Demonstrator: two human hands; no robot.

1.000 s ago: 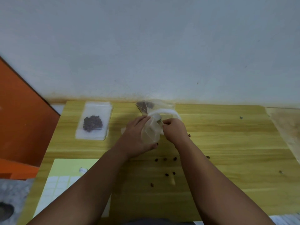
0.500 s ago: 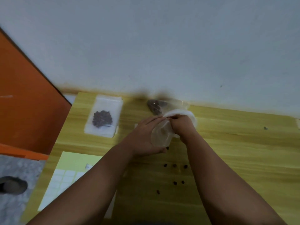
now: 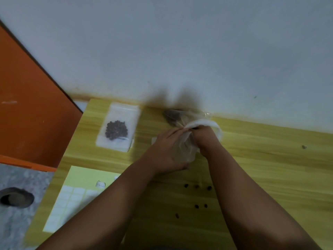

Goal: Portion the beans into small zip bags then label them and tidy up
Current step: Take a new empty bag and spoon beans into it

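Closing in on each other over the last second, the hands now meet at the mouth of the small zip bag (image 3: 186, 150), where a moment ago a little gap showed between them. The left hand (image 3: 167, 152) grips the bag from the left, fingers wrapped over its side and thumb underneath, holding it just above the table (image 3: 270, 159) at the far middle. The right hand (image 3: 206, 141) has pushed in until its knuckles sit against the left fingertips. Its fingers are curled at the bag's opening, but they are blurred and partly hidden, so I cannot tell whether they pinch the rim, hold beans or hold nothing. Just behind the hands arches a white rim (image 3: 215, 125), and beyond it, by the wall, lies the clear supply bag (image 3: 173, 116) with dark beans in it. Nothing else has shifted: the filled bag (image 3: 117, 130) rests on its pile at the far left, the label sheet (image 3: 72, 195) lies near left, and the loose beans (image 3: 196, 186) sit scattered on the near side as before. To my eye this bag is being filled or pressed closed, so portioning is only partly done, with labelling and gathering the spilled beans yet to come.
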